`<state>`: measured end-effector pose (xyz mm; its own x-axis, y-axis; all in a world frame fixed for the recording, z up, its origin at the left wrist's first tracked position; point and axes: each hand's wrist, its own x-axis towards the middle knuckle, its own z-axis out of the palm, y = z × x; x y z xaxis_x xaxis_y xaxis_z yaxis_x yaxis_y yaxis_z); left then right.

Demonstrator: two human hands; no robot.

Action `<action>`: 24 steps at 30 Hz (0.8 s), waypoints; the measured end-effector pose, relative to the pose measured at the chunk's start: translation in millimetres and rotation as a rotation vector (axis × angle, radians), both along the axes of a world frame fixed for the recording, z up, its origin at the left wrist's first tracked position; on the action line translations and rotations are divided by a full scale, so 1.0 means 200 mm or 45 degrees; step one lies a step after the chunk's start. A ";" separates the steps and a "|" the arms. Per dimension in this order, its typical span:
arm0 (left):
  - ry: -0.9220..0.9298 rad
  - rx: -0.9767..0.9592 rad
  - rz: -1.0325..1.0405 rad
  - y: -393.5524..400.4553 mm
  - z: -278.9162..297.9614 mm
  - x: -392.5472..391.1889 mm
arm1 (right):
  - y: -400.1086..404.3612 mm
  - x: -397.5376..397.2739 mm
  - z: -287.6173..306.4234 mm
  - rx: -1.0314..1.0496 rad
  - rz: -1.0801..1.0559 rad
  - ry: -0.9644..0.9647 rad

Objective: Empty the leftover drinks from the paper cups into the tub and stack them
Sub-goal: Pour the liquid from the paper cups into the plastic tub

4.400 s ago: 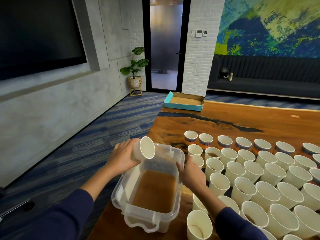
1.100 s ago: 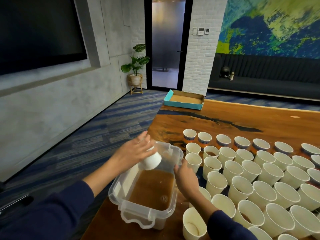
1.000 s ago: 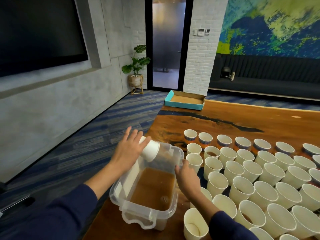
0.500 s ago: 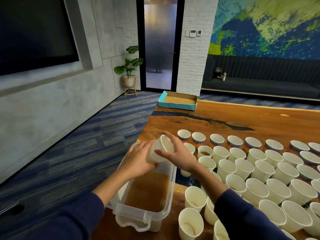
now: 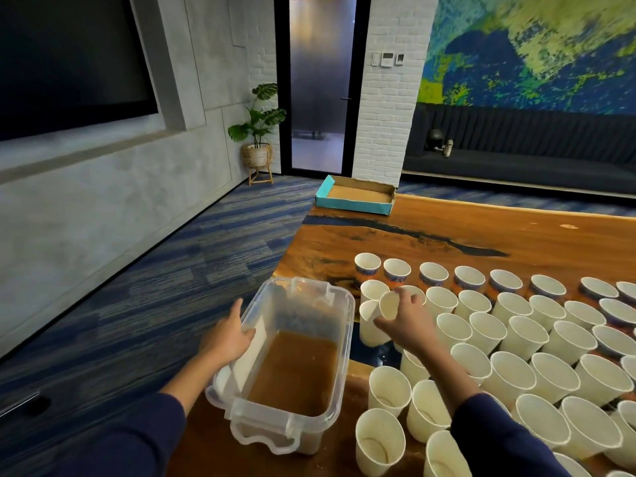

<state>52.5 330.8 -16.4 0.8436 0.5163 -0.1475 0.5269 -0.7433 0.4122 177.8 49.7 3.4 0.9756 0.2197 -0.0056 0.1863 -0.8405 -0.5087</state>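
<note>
Nearest, the clear tub [image 5: 339, 342] is sitting at the table's [image 5: 481, 235] left edge, holding brown liquid about a third deep. The left hand [image 5: 229, 335] is gripping the tub's left rim, thumb inside the wall. Just beyond, the right hand [image 5: 404, 318] is clasping an emptied paper cup [image 5: 388, 304] and tilting it over a standing cup [image 5: 370, 325] beside the tub, apparently nesting it to start a stack. Behind spread the crowded rows of paper cups [image 5: 516, 335], some holding dregs. Farther off a teal cardboard tray [image 5: 354, 197] is lying. The risk: the right forearm is hanging low over packed cups, so a careless sweep could topple several; pressing the stack off-centre could tip it.
</note>
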 end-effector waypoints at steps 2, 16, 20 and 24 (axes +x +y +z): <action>-0.002 0.002 -0.039 0.01 0.00 0.00 | 0.00 -0.02 -0.08 -0.072 0.016 0.045; -0.006 0.154 -0.062 -0.02 -0.02 -0.01 | 0.08 -0.10 -0.37 -0.428 0.116 0.084; -0.026 0.115 -0.036 0.00 -0.04 0.00 | 0.05 -0.07 -0.30 -0.320 0.026 0.044; -0.043 0.103 -0.042 0.00 -0.05 0.00 | -0.07 0.00 -0.24 -0.241 -0.107 0.052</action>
